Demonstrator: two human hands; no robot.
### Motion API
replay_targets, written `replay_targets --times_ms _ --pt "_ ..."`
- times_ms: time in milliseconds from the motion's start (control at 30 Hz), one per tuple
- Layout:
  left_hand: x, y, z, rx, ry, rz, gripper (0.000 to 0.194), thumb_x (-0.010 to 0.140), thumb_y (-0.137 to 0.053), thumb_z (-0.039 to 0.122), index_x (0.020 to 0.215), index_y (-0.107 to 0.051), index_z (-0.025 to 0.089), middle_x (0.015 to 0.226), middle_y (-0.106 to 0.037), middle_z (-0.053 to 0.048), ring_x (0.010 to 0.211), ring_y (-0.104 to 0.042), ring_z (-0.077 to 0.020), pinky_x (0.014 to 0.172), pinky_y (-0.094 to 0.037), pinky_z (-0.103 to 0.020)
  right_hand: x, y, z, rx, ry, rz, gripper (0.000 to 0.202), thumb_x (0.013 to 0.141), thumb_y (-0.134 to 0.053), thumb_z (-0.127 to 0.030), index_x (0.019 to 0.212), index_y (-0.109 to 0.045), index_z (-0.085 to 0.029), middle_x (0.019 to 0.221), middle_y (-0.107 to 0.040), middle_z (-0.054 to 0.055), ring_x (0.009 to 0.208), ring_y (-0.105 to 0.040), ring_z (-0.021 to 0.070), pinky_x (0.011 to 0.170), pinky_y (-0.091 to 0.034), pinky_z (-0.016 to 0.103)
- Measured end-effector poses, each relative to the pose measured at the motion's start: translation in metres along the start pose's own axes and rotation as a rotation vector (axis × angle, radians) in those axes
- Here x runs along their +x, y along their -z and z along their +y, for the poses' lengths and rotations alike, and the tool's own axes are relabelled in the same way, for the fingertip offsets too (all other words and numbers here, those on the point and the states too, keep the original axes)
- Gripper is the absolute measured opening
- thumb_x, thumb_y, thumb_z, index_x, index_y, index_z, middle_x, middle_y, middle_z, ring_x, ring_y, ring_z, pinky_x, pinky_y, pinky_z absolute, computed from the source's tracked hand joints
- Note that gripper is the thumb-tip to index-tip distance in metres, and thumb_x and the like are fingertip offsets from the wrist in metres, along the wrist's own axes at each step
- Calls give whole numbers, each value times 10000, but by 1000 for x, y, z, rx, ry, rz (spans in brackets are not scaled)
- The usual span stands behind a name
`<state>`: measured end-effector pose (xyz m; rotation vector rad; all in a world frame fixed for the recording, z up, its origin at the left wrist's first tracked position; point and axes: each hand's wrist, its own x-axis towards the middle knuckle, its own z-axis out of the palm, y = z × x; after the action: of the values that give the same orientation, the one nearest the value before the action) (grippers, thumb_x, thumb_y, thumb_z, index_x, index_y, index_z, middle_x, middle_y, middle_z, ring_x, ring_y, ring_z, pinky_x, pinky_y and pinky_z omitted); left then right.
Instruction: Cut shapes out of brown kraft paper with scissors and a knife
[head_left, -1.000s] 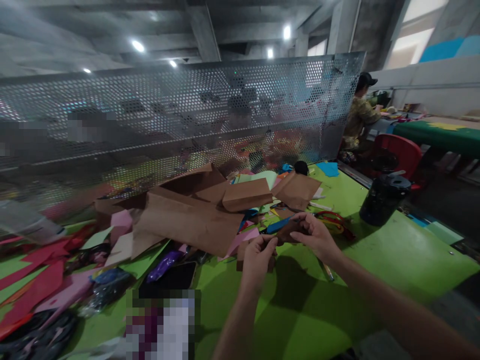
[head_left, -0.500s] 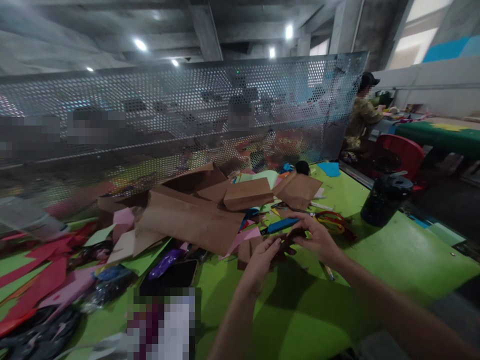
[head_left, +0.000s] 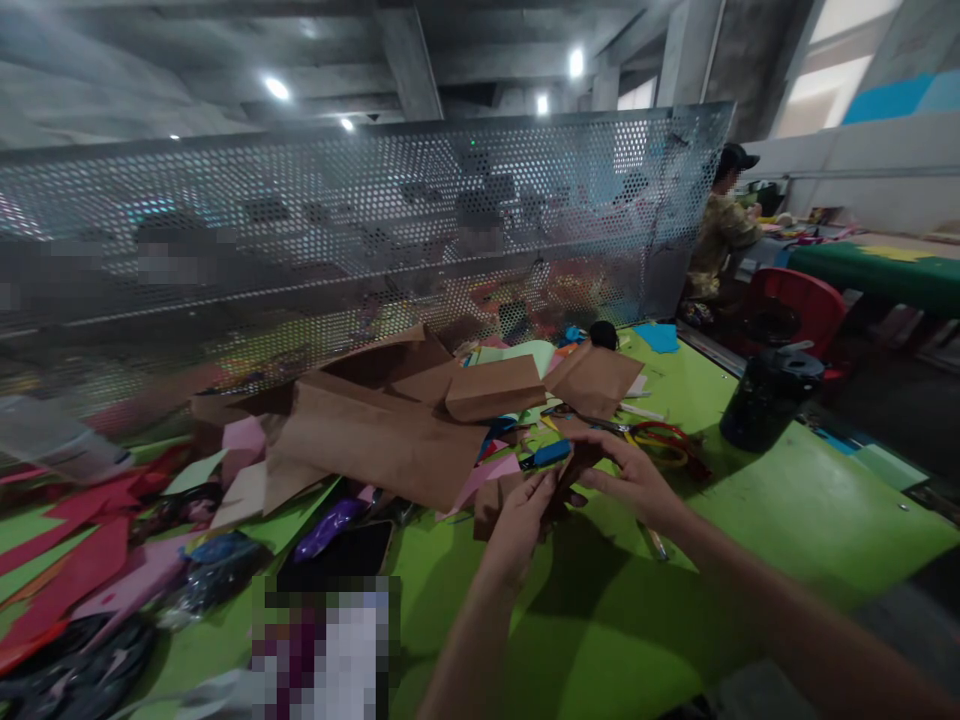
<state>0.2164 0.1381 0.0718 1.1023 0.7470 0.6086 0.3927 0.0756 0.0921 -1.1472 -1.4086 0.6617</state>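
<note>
Between my two hands is a small piece of brown paper, tilted up off the green table. My left hand pinches its near left edge with thumb and fingers. The fingers of my right hand close on its upper right side. Part of the paper is hidden behind the fingers. Just beyond it lies a blue tool, partly covered. Another brown paper scrap rests beside my left hand. To the right of my right hand are scissors with red and yellow handles.
Large folded brown paper sheets are heaped at the back, before a perforated metal screen. A dark canister stands at right. A black phone, purple packet and red scraps lie left. Another person sits beyond.
The brown paper piece has been tipped more upright between my hands. It now covers more of the blue tool. My right fingers have shifted slightly left.
</note>
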Motion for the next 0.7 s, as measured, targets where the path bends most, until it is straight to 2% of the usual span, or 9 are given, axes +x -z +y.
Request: replay_targets --times_ms 67,200,333,467,600,700 --pt "0 0 0 -14 -11 -17 602 750 -732 606 1144 -717 151 812 -739 -73 664 -630 -154 586 -407 -219 0 0 0 21 -2 1 326 884 -675 -317 1192 -613 -231 1173 -687 74 1062 -650 238 944 -493 384" --pt "-1 -3 1 -22 -19 -37 548 754 -739 585 1086 -735 149 776 -722 -65 671 -622 -151 619 -427 -224 -1 -1 3 -10 -4 3 168 876 -687 -310 995 -614 -217 1232 -675 109 1206 -598 275 956 -481 399" --pt "-2 -4 3 7 -12 18 552 728 -762 570 1095 -732 159 756 -701 -52 627 -588 -136 565 -394 -211 -2 -3 8 -90 52 50 267 838 -737 -313 1038 -576 -237 1329 -623 114 1202 -600 278 949 -489 400" --pt "1 -6 1 -33 -40 95 594 671 -801 554 1106 -728 156 712 -655 -12 593 -526 -102 547 -369 -190 -2 -4 8 -197 129 83 317 823 -758 -292 1027 -520 -251 1440 -538 134 1325 -515 295 1054 -428 444" --pt "4 -9 -4 -90 -72 180 608 651 -809 549 1113 -727 163 755 -656 -13 648 -540 -112 572 -390 -194 -2 -6 5 -319 212 83 294 828 -759 -300 943 -492 -252 1429 -541 136 1330 -504 294 1040 -435 445" --pt "5 -10 -10 -69 -124 207 566 698 -781 554 1111 -734 170 810 -662 -26 705 -563 -125 609 -419 -205 -3 -7 6 -385 269 94 255 840 -755 -305 942 -528 -251 1388 -556 131 1312 -509 288 1026 -442 439"
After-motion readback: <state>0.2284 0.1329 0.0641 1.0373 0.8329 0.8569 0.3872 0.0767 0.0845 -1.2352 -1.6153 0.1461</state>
